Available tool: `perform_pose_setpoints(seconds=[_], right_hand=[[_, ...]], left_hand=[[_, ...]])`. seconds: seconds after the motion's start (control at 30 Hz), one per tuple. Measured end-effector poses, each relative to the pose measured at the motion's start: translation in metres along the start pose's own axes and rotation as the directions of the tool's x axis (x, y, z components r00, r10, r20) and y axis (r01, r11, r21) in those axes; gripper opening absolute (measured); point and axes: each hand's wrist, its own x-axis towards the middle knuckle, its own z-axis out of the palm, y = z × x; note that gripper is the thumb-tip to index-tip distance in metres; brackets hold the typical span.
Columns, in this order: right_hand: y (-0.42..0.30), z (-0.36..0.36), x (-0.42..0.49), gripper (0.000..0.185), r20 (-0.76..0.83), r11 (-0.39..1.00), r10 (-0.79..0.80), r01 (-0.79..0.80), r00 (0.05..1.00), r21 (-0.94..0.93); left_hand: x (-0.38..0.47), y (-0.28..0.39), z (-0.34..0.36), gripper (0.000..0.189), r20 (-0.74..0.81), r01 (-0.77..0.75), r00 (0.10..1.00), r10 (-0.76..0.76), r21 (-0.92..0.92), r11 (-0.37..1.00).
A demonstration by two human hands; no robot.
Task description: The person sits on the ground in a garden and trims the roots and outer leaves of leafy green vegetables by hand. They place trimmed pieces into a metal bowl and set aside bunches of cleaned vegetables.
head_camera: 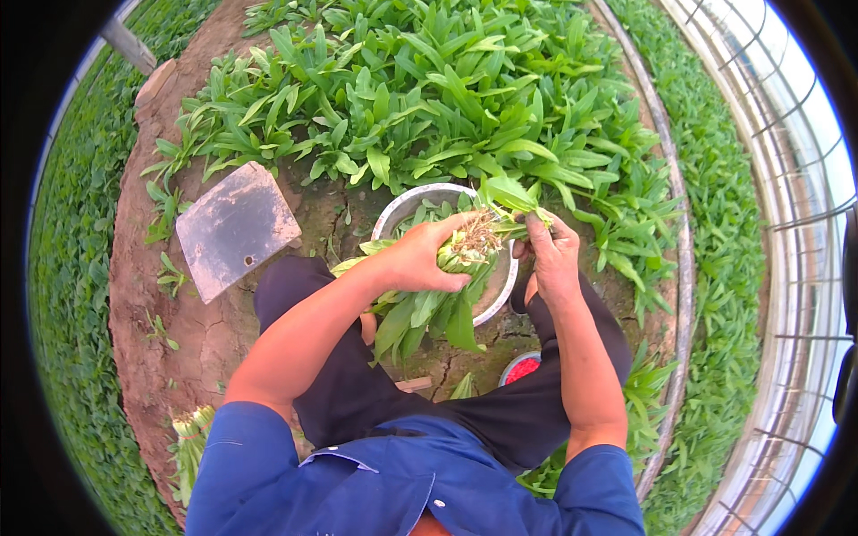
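My left hand [419, 254] is wrapped around a thick bunch of leafy greens [429, 311], its pale root ends turned up and to the right, its leaves hanging down. To the right, my right hand [553, 251] pinches a few more leafy stems [513, 194] close to the bunch's root ends. Beneath both hands stands a round basin [395, 211] with a pale rim. Loose green leaves lie inside it, and the bunch hides part of its interior.
Rows of leafy plants [429, 100] grow just beyond the basin. A flat board [238, 228] lies at the left. Near my right leg sits a small container of red items [523, 368]. Tied bundles of greens [191, 449] rest at lower left. A long hose or pipe [677, 194] borders the right side.
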Motion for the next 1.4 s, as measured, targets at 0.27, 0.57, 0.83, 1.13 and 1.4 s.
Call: perform_pose_setpoints(seconds=[0.27,0.57,0.83,1.13,1.4], right_hand=[[-0.010,0.009,0.000,0.020,-0.114,0.993,0.063,-0.051,0.991,0.106],[0.003,-0.042,0.016,0.027,-0.180,0.867,-0.009,-0.082,0.984,-0.491],[-0.008,0.011,-0.003,0.035,0.094,0.988,0.059,-0.044,0.994,-0.147],[-0.040,-0.001,-0.006,0.020,0.170,0.976,0.113,-0.077,0.979,-0.203],[-0.023,-0.001,0.005,0.051,0.086,0.972,0.047,-0.026,0.995,-0.235]], left_hand=[[0.007,0.012,0.004,0.068,0.042,0.039,0.998,-0.045,0.131,0.991],[-0.003,0.015,-0.011,0.063,-0.067,-0.086,0.988,0.141,0.521,0.849],[-0.010,0.018,-0.023,0.057,-0.037,0.097,0.995,-0.091,0.189,0.977],[-0.011,0.017,-0.031,0.064,0.056,-0.027,0.998,0.014,0.245,0.969],[-0.014,0.018,-0.033,0.067,0.034,-0.009,0.999,0.001,0.235,0.972]])
